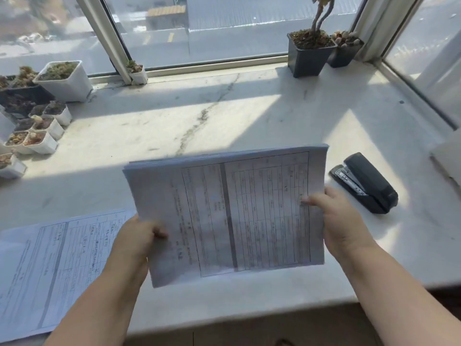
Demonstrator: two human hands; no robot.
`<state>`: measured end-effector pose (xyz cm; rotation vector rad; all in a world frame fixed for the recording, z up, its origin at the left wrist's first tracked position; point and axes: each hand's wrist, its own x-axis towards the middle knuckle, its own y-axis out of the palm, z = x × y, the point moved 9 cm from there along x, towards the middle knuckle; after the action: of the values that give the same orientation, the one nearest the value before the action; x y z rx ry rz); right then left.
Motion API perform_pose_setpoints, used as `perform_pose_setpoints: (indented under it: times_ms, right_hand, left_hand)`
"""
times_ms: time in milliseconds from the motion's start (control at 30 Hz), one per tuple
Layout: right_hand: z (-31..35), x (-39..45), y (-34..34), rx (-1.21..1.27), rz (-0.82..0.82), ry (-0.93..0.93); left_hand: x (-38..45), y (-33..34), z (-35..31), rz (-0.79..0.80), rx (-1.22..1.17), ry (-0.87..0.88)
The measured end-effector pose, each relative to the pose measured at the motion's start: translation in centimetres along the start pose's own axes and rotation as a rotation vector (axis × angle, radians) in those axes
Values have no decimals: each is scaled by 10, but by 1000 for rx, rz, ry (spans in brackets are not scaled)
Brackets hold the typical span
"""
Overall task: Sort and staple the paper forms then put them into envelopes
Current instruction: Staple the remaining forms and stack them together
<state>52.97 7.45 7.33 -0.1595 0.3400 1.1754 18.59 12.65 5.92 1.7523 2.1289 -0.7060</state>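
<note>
Above marble sill (224, 116) by window (224, 28): held forms (224, 211)

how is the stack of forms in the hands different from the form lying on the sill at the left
The held stack is several sheets thick; the lying form looks like a single sheet or very few. The stack is lifted off the marble sill, gripped at its sides by the left hand and right hand; the lying form rests flat, untouched. Both show the same kind of printed table.
</note>
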Motion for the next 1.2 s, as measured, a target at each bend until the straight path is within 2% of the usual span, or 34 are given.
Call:
perform_pose_setpoints:
  times_ms: [67,133,267,433,533,567,633,733,800,933,1033,1100,1200]
  right_hand:
    - [-14,-6,-5,-26,-108,59]
    - [-35,-8,-4,-85,-145,110]
    - [-77,2,2,-173,-126,167]
    - [-100,9,-4,-83,-153,239]
    - [-103,9,-5,-75,-134,257]
    - [-103,9,-4,-78,-124,250]
    - [-97,9,-1,-80,-95,215]
    - [-91,7,2,-28,-37,173]
    - [-89,6,3,-7,-13,140]
    - [-85,5,1,-17,-19,90]
    - [-86,3,-5,11,-28,104]
    - [-86,2,-9,19,-40,103]
    - [-85,1,-9,13,-51,113]
  left_hand:
    - [0,-5,19,-30,45,-151]
    - [-1,-9,42,-65,111,-262]
    - [5,-5,68,-109,223,-297]
    - [8,1,52,-122,470,-151]
    - [0,14,16,-183,780,195]
    - [-7,33,0,-142,811,363]
    - [-23,90,-26,73,833,663]
    - [-33,179,-51,383,872,865]
    - [-29,230,-59,496,988,866]
    - [-4,277,-47,627,1236,606]
    - [-3,278,-39,691,1047,471]
    - [-8,279,-40,718,936,491]
    - [-7,279,-39,698,951,548]
